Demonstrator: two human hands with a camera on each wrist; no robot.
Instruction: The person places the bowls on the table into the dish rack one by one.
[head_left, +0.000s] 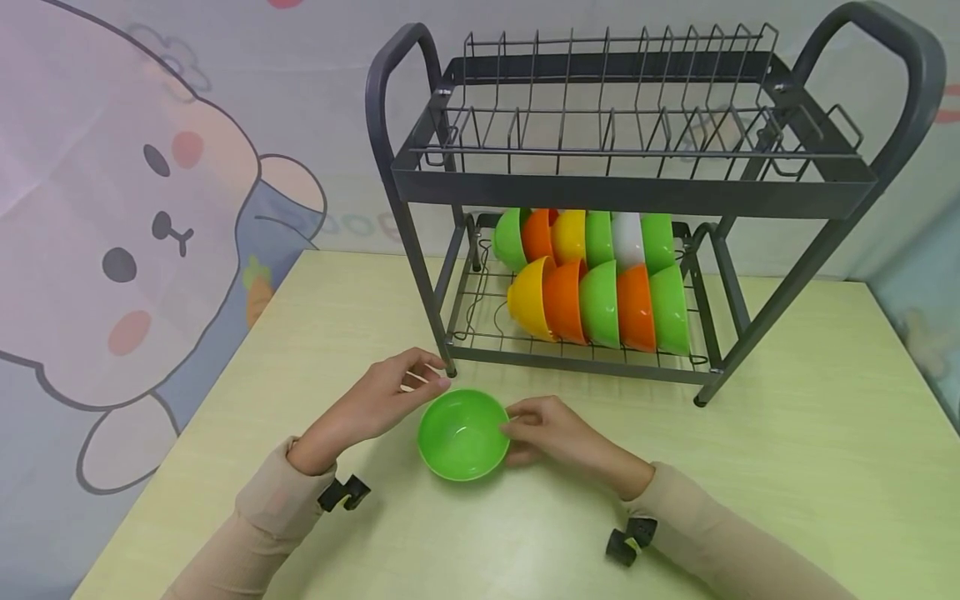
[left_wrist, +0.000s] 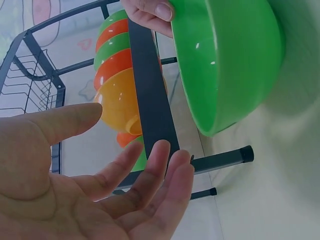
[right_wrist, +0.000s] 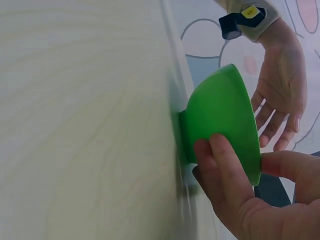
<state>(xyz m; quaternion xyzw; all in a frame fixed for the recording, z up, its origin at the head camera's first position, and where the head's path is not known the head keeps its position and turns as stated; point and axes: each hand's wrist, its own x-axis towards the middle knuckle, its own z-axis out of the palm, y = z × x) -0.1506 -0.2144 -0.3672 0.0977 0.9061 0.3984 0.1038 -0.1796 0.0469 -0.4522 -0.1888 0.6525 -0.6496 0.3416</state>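
Note:
A green bowl (head_left: 463,435) sits upright on the table in front of the rack. My right hand (head_left: 553,437) pinches its right rim, thumb at the inside edge and fingers along the outer wall, as the right wrist view (right_wrist: 235,185) also shows. Just beyond the bowl's left rim is my left hand (head_left: 382,398), its fingers loosely bent and holding nothing. In the left wrist view the left palm (left_wrist: 55,200) faces up with the fingers apart from the green bowl (left_wrist: 240,65).
A dark two-tier dish rack (head_left: 630,193) stands behind the bowl. On its lower tier, two rows of bowls lean on edge, among them a yellow bowl (head_left: 529,298), an orange bowl (head_left: 637,308) and a white bowl (head_left: 627,240). A rack foot (head_left: 450,371) stands close to my left fingertips.

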